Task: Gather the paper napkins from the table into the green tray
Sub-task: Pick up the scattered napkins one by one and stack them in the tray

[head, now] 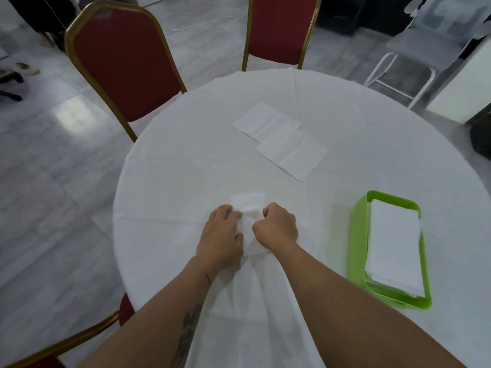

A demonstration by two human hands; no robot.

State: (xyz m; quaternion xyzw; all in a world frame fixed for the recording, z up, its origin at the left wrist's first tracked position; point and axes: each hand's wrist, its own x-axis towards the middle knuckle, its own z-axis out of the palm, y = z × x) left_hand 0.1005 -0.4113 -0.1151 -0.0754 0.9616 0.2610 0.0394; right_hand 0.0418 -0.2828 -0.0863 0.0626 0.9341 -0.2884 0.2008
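Note:
A white paper napkin (249, 208) lies on the round white table (186, 160) in front of me, partly folded. My left hand (221, 233) presses on its left side and my right hand (277, 225) is curled around its right edge. Two unfolded napkins lie farther back, one (265, 120) overlapped by the other (292, 152). The green tray (357, 235) stands to the right of my hands and holds a stack of folded napkins (393, 243).
Two red chairs with gold frames stand at the far side, one (125, 67) at the left and one (279, 27) at the back. Another red chair (125, 309) is at the near left edge. A white metal chair (414, 49) stands at the back right.

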